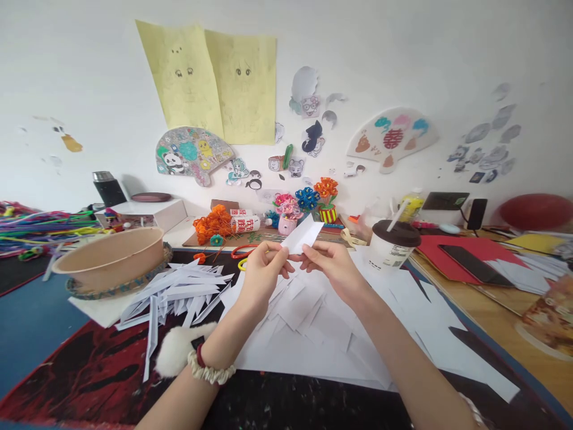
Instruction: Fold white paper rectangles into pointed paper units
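Between both hands I hold a small folded piece of white paper (305,234), raised above the table. My left hand (265,266) pinches its lower left end with thumb and fingers. At its lower right, my right hand (329,263) grips the edge, thumb on top. Beneath the hands lie many loose white paper pieces (298,307) on larger white sheets (290,361). To the left is a heap of narrow folded paper strips (179,292). A white fluffy object (176,352) rests beside my left wrist.
A beige bowl (111,260) stands at the left. A lidded cup with a straw (394,245) is at the right, near a phone (474,264) on a red folder (436,254). Orange-handled scissors (244,251) and craft flowers (289,206) sit behind the hands.
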`<state>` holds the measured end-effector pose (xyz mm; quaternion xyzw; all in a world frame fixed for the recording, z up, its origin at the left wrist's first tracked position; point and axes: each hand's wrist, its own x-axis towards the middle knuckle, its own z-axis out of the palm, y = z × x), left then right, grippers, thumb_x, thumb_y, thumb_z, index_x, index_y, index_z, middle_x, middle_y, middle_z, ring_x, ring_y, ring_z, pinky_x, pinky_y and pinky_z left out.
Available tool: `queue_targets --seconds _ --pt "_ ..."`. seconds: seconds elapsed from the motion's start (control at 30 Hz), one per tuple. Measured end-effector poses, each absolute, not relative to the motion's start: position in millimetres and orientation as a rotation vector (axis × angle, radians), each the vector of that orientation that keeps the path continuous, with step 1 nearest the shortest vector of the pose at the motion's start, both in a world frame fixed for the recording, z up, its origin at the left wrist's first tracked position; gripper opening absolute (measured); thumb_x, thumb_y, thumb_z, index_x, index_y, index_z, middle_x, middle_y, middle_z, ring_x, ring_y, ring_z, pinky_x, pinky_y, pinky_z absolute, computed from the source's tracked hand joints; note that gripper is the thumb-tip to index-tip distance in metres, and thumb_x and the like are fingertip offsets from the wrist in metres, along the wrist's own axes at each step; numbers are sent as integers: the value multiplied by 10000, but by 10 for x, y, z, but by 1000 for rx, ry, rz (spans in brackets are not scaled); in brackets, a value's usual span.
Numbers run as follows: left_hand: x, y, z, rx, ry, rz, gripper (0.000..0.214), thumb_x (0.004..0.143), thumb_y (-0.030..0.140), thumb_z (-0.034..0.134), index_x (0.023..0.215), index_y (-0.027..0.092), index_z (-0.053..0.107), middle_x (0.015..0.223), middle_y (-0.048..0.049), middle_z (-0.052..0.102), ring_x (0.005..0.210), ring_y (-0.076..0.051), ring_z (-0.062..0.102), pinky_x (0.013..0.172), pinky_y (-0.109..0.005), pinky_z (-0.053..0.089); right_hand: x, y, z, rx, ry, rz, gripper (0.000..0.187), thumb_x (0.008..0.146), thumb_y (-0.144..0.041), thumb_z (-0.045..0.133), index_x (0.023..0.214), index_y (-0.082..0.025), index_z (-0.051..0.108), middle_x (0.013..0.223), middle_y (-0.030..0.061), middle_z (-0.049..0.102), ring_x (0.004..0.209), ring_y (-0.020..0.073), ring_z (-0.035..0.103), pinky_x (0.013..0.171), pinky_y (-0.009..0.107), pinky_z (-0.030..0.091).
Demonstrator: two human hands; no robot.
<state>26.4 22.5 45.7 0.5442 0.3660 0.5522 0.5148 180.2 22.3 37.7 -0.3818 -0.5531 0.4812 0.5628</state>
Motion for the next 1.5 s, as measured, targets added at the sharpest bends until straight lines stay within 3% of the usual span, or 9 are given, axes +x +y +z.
queue_targets --seconds 0.2,0.53,0.7,0.83,0.97,1.17,1.5 --pt "280 191 441 1463 959 1181 180 789 284 614 778 173 472 649 -16 675 491 -78 465 439 -182 336 1872 292 328 -971 -1283 913 349 732 -475 734 637 -149 658 581 31 633 519 128 563 499 257 420" --pt "284 174 464 1480 970 1200 182 764 289 624 735 175 484 583 1 645 459 -74 443 425 -179 312 1837 241 385 -938 -1379 1015 369 750 -513 705 698 -148 684 653 37 652 563 140 584 530 270 444" --pt "275 167 473 1522 946 1135 190 790 295 608 735 180 468 603 -1 640 467 -85 461 435 -188 323 1841 232 372 -931 -1361 975 352 772 -466 698 606 -155 688 587 44 643 529 144 561 525 287 427" --pt "220 200 474 1820 947 1207 141 810 220 598 923 171 530 746 -13 655 577 -111 541 507 -208 395 1883 227 386 -920 -1293 982 326 750 -412 719 548 -157 695 536 49 626 492 145 526 490 293 379" --pt "159 232 444 2426 1002 1415 362 826 63 550 1150 222 528 918 -14 656 674 -116 565 629 -235 426 1921 234 402 -925 -1257 1037 319 716 -390 737 512 -150 685 501 49 611 452 137 508 464 290 357" --pt "122 246 396 3039 917 1501 222 908 86 488 956 219 659 857 -26 664 668 -131 550 611 -250 393 1910 227 417 -894 -1326 1110 370 725 -451 724 523 -146 671 514 57 619 457 146 529 461 290 372" --pt "87 276 426 2895 803 1537 163 935 197 521 961 197 682 890 -62 690 749 -153 614 670 -259 467 1924 214 408 -844 -1431 1032 384 829 -462 628 592 -162 669 548 39 607 523 161 536 535 307 410"
